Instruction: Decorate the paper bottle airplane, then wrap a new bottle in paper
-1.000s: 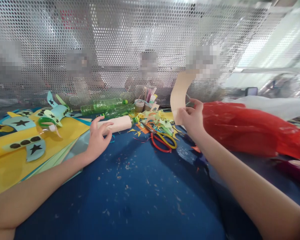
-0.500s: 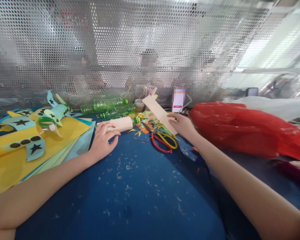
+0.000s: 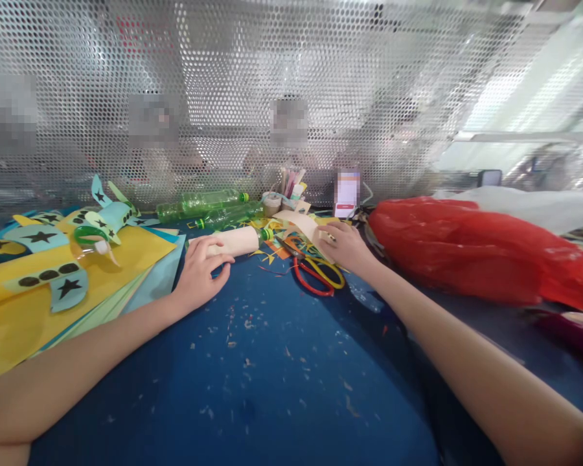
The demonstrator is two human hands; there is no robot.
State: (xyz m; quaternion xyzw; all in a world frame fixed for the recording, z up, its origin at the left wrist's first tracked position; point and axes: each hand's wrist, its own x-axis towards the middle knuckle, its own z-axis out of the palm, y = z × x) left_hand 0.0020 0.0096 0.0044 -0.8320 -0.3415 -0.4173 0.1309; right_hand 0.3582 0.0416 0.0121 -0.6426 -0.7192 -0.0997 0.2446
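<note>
A plastic bottle wrapped in cream paper lies on its side on the blue table, its green cap end pointing right. My left hand rests over its left end, fingers curled round the paper. To the right, my right hand pinches a cream paper strip, which lies slightly bent over a heap of paper scraps. Scissors with red and yellow handles lie just below that strip, their blades pointing toward the scraps.
Green bottles lie behind. At the left, paper-covered bottle planes sit on coloured sheets. A phone leans against the perforated metal screen, near a cup of pens. A red plastic bag fills the right side.
My right hand has moved slightly left and lowered the paper strip from a raised slant onto the scraps, uncovering the pens behind. My left hand and the wrapped bottle stay in place.
</note>
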